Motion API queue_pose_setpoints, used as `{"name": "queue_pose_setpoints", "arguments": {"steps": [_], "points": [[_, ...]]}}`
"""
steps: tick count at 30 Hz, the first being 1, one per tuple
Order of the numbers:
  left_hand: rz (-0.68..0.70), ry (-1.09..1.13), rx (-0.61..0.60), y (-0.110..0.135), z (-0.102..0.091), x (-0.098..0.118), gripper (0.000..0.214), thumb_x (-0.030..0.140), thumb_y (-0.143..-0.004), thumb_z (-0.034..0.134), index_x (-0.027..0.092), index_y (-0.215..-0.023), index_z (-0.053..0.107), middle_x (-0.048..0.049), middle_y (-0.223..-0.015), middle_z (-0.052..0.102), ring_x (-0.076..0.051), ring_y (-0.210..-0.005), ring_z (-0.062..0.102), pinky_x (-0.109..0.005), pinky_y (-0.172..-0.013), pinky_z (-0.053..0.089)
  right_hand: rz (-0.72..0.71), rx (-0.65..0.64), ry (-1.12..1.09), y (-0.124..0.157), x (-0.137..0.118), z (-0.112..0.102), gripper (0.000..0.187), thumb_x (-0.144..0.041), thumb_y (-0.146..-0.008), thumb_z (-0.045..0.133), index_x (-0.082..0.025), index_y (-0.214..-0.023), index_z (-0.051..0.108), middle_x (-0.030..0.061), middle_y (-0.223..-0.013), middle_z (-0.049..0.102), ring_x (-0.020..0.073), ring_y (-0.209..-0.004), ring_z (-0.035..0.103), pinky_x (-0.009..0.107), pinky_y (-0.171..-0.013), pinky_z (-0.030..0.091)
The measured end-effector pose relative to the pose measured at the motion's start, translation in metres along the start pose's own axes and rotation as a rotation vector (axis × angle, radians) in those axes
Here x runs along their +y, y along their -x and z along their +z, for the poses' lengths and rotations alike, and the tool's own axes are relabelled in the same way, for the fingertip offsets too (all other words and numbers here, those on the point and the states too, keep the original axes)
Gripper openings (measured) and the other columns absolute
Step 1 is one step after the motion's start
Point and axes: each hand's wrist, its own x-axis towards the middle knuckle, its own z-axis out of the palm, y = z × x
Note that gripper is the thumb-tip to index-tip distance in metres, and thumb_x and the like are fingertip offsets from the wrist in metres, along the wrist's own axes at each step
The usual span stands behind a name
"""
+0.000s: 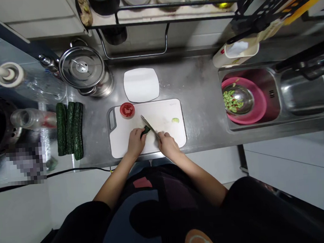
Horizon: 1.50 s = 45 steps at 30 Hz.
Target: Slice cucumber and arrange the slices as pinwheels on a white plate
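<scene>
On a white cutting board (pixel 161 110) with a grey handle, my left hand (pixel 135 142) is closed on a short piece of dark green cucumber (pixel 145 130). My right hand (pixel 168 145) grips a knife (pixel 149 125), its blade slanting up and left beside the cucumber piece. A red tomato half (pixel 127 110), or a small red dish of tomato, sits at the board's upper left; I cannot tell which. One pale green slice (pixel 175 120) lies toward the right side of the board.
Behind the board is a white plate-like slab (pixel 141 84). Three whole cucumbers (pixel 69 129) and a lidded steel pot (pixel 82 68) stand left. At right, the sink (pixel 271 82) holds a pink basin (pixel 260 103) with a metal bowl (pixel 247 99) of cut pieces. A jar rack (pixel 165 15) overhangs the back.
</scene>
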Motion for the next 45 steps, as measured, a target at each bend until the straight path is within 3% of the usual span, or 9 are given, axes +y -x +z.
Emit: {"name": "queue_pose_setpoints", "arguments": {"steps": [3,9,16,28,45], "points": [[0.017,0.0,0.031,-0.002,0.0,0.002,0.018,0.015,-0.082,0.06,0.018,-0.1,0.06,-0.0081,-0.1,0.061,-0.021,-0.096,0.059,-0.037,-0.086,0.053,0.0,-0.013,0.047,-0.002,-0.005,-0.003,0.036,-0.012,-0.092,0.034,-0.016,-0.125,0.048,0.0146,-0.122,0.049,0.0217,-0.098,0.061,0.03,-0.078,0.048],[0.085,0.042,0.034,-0.009,0.002,-0.002,0.012,0.022,-0.088,0.058,0.018,-0.097,0.064,-0.0078,-0.1,0.064,-0.018,-0.097,0.062,-0.035,-0.086,0.055,-0.008,-0.064,0.074,-0.008,-0.012,-0.004,0.033,-0.008,-0.093,0.032,-0.015,-0.122,0.047,0.0143,-0.117,0.055,0.0209,-0.102,0.06,0.029,-0.08,0.047],[0.213,0.055,0.054,-0.009,0.006,-0.006,0.021,0.023,-0.095,0.047,0.018,-0.1,0.067,-0.0079,-0.097,0.068,-0.017,-0.096,0.063,-0.035,-0.086,0.056,-0.038,-0.077,0.067,-0.007,-0.01,-0.012,0.047,-0.006,-0.092,0.028,-0.021,-0.135,0.039,0.0113,-0.112,0.058,0.0207,-0.099,0.061,0.028,-0.078,0.047],[0.129,0.019,-0.041,-0.008,0.005,-0.003,0.02,0.024,-0.094,0.047,0.018,-0.1,0.065,-0.0096,-0.099,0.066,-0.02,-0.099,0.061,-0.04,-0.091,0.054,-0.01,-0.122,0.206,0.027,-0.012,-0.022,0.052,-0.002,-0.092,0.027,-0.021,-0.139,0.038,0.0122,-0.107,0.059,0.0188,-0.09,0.065,0.024,-0.072,0.049],[0.152,0.02,-0.03,-0.008,0.005,-0.005,0.02,0.024,-0.094,0.046,0.019,-0.101,0.064,-0.0094,-0.1,0.066,-0.019,-0.098,0.061,-0.038,-0.089,0.054,-0.002,-0.177,0.17,0.032,-0.013,-0.029,0.055,0.0,-0.091,0.026,-0.021,-0.14,0.04,0.0129,-0.108,0.058,0.0184,-0.088,0.065,0.022,-0.068,0.046]]}}
